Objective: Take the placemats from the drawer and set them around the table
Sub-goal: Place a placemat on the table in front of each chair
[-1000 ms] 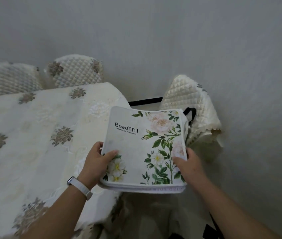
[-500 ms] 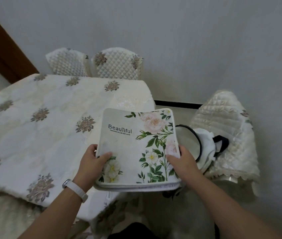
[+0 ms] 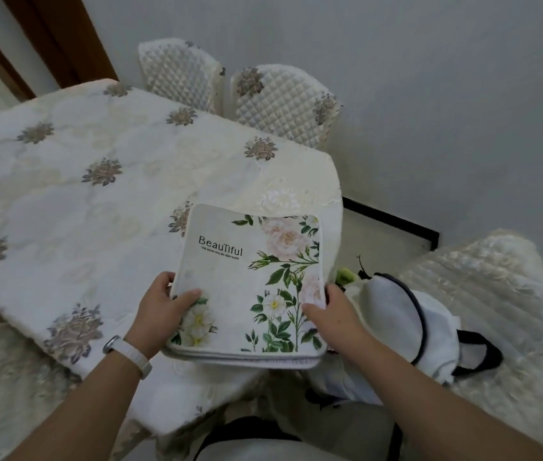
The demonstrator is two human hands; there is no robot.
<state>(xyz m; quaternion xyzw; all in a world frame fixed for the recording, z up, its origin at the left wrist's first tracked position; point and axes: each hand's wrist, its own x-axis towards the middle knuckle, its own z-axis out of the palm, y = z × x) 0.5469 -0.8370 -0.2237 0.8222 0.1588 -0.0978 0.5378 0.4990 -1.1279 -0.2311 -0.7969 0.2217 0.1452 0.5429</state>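
- Both hands pinch the stack. My read: left hand (image 3: 160, 311) has its thumb (image 3: 187, 294) on top at the left edge, with fingers curled round that edge.
- Right hand (image 3: 333, 314) mirrors it on the right edge, thumb on top, fingers tucked under (hidden, so I can't say how far they reach).
- Placemats (image 3: 250, 284): floral stack with "BeauTiful" printed on the top one. It is held roughly flat in the air over the near right corner of the table (image 3: 97, 194). Several layers show at the near edge; I can't count them for sure.
- White wristband (image 3: 130, 356) on the left wrist.
- Table carries a cream cloth (image 3: 47, 154) with embroidered flowers. No mat lies on the part I can see.
- Two quilted chairs (image 3: 283, 104) stand at the far end. A third chair (image 3: 496, 294) is at my right, with a white bag (image 3: 396, 321) with dark trim lying on it.
- Step, as I judge it: the drawer part looks done and the stack is at the table. Laying out has not started.
- Next move, my guess: one hand takes the whole weight while the other peels off only the top mat. That mat then goes flat in front of a seat.
- Setting the stack down first would be safer.
- Watch for two mats lifting together, or the stack fanning out when one pinch lets go.
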